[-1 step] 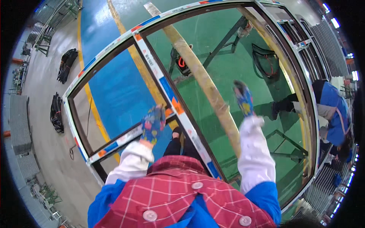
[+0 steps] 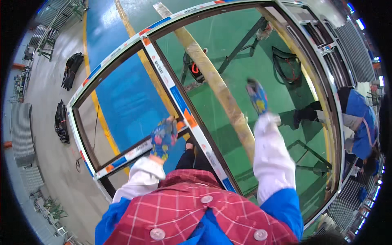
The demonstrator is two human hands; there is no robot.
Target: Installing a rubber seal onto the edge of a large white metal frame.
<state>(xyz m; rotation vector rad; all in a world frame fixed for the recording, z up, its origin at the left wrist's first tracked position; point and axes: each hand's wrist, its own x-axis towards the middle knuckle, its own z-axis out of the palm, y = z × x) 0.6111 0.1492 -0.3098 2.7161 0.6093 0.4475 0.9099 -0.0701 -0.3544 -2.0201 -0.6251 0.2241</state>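
A large window frame point(image 2: 161, 67), taped in white, blue and orange over dark profiles, lies across in front of me. My left hand point(image 2: 164, 138), in a blue flowered glove, is at the short crossbar point(image 2: 136, 151), close to where it meets the long dividing bar point(image 2: 192, 118). Its fingers look curled over the bar; their undersides are hidden. My right hand point(image 2: 257, 97), in a matching glove with dark fingertips, is raised over the larger opening, to the right of a long film-wrapped beam point(image 2: 220, 87). It is blurred, and its finger pose is unclear.
Dark trestle legs point(image 2: 241, 45) and a black tool with an orange cord point(image 2: 197, 71) are beneath the frame. A co-worker in blue point(image 2: 361, 122) is at the far right. Black bundles point(image 2: 61, 122) lie on the left floor. Stacked grey profiles point(image 2: 22, 130) stand beyond.
My right hand has shifted slightly left and away from me. My left hand stays at the crossbar.
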